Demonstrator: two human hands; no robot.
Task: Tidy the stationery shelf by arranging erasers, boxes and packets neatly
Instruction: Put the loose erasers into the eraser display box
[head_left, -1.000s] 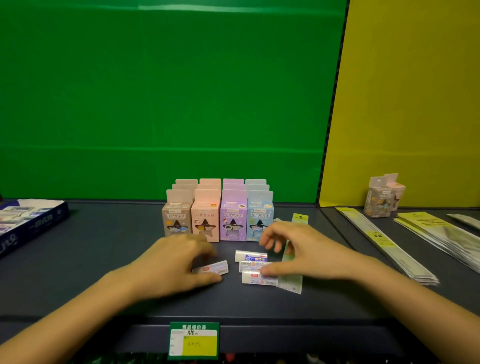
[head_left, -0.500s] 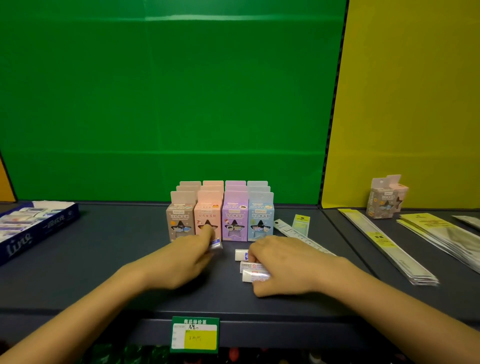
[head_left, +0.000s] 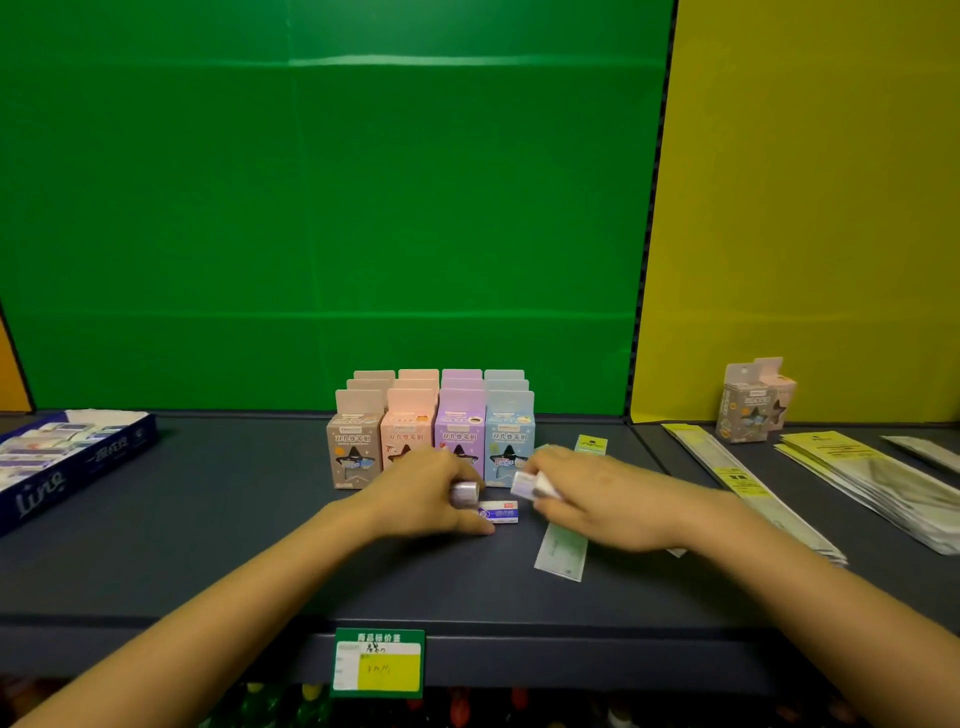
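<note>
Left hand (head_left: 421, 496) grips small lilac-wrapped eraser (head_left: 464, 492), right hand (head_left: 602, 501) pinches white sleeved eraser (head_left: 529, 486), both low over dark grey shelf (head_left: 208, 519).

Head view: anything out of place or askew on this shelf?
Yes. Stray cartons sit crooked by the yellow wall, apart from the neat block of cartons. A green packet lies askew under the right hand, and one loose eraser lies by the left hand.

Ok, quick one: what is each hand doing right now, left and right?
Left hand: fingers curled round a greyish eraser.
Right hand: pinching a white eraser.
</note>
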